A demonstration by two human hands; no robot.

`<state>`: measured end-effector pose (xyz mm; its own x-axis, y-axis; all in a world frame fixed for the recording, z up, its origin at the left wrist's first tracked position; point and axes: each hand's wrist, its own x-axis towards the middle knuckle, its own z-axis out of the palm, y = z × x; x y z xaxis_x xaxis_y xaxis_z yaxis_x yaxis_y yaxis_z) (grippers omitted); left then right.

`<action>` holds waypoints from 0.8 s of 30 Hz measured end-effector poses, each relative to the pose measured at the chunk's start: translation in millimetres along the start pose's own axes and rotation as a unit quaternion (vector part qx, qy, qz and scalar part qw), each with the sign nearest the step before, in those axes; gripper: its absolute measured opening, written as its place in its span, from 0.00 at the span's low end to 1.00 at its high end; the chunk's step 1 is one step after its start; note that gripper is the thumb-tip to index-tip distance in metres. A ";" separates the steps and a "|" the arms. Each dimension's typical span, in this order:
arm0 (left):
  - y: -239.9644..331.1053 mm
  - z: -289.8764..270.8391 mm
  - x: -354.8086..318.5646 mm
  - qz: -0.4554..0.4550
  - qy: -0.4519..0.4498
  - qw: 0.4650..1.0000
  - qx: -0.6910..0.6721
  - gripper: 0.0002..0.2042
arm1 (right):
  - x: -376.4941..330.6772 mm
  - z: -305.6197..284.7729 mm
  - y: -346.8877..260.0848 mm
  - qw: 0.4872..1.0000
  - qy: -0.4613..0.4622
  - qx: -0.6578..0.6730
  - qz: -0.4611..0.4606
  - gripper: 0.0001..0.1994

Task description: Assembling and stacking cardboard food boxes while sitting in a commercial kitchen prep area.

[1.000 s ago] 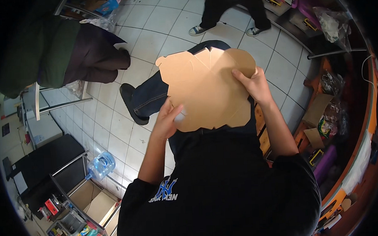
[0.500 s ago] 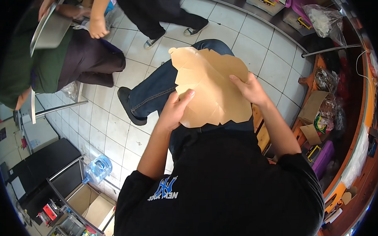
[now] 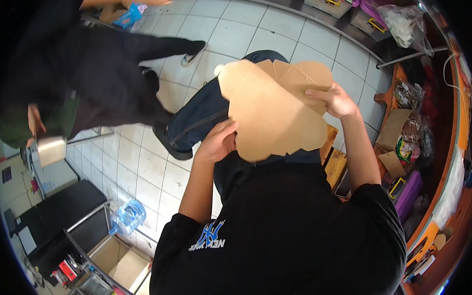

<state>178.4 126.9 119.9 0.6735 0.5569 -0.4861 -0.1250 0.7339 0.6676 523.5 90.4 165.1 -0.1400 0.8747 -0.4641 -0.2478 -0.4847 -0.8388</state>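
Over my lap I hold a flat, unfolded cardboard box blank (image 3: 268,112), plain brown with scalloped flaps and crease lines. My left hand (image 3: 218,143) is closed at its left edge, the fingers partly behind the card. At the upper right, my right hand (image 3: 339,99) pinches a rounded flap, thumb on top and fingers underneath. The card bends along a slanting line between its broad left part and that right flap. Below it are my legs in dark blue jeans (image 3: 201,117).
A person in dark clothes (image 3: 108,68) stands close at the left, overlapping another in green. A clear blue water jug (image 3: 127,217) lies by a metal-framed stand at lower left. Plastic bins (image 3: 328,3) stand at the upper right; an orange-edged shelf (image 3: 431,218) with bagged goods runs down the right.
The blank has shifted slightly right and bends more. My left thumb has slid to its edge; my right hand has moved right and up with the flap. The dark-clothed person has moved left.
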 end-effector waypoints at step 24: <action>-6.5 51.4 33.4 0.209 0.112 0.959 0.153 0.15 | 5.8 40.4 11.9 0.888 0.279 -0.302 -0.207 0.20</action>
<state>239.2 120.7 128.4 0.4335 0.8722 -0.2266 -0.1067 0.2993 0.9482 481.0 89.6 163.9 0.3820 0.9241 -0.0078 0.4161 -0.1795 -0.8914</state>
